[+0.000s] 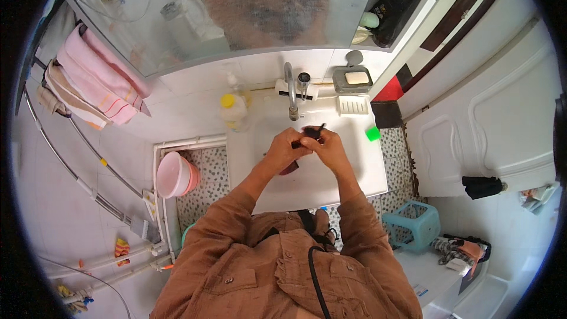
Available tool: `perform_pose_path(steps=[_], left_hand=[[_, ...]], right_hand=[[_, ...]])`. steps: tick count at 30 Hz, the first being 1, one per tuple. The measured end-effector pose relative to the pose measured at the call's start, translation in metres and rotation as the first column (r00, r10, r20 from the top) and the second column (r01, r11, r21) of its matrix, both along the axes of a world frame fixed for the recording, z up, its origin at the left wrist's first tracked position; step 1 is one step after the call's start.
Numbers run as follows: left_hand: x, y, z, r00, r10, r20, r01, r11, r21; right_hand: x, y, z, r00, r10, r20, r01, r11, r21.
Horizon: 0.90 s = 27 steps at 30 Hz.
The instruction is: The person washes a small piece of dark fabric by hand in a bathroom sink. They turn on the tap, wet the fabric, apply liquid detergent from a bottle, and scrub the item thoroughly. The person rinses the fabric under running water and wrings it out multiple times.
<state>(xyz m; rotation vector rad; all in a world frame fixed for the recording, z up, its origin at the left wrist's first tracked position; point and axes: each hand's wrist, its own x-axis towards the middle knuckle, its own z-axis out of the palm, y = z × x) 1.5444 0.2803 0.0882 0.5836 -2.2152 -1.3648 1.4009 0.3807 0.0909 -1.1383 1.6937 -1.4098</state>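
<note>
White tiles behind a sink; left hand and right hand above, grip closed round a dark item

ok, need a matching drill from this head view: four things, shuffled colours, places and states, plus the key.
Things
1. Soap
2. Stool
3. Dark item
4. Tub

Matches
A. Light blue
B. Held by the left hand and right hand
C. Pink
D. In the grey dish

Right pairs: 1-D, 2-A, 3-B, 4-C
</note>
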Motion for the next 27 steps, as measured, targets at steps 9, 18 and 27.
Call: perform_pose_path(steps=[9, 18, 27], left_hand=[[0.042, -0.017, -0.051, 0.979, 0.002, 0.206, -0.012, 0.999, 0.046], [0.038, -0.026, -0.023, 0.957, 0.292, -0.003, -0.291, 0.954, 0.075], [-0.012, -0.009, 0.039, 0.978, -0.063, -0.2, 0.137, 0.915, 0.378]], right_hand=[[-0.005, -0.003, 0.025, 0.99, -0.114, 0.087, 0.126, 0.982, -0.139], [-0.046, 0.015, 0.008, 0.925, -0.322, -0.203, 0.292, 0.942, -0.165], [0.001, 0.0, 0.029, 0.963, 0.14, 0.232, -0.099, 0.979, -0.179]])
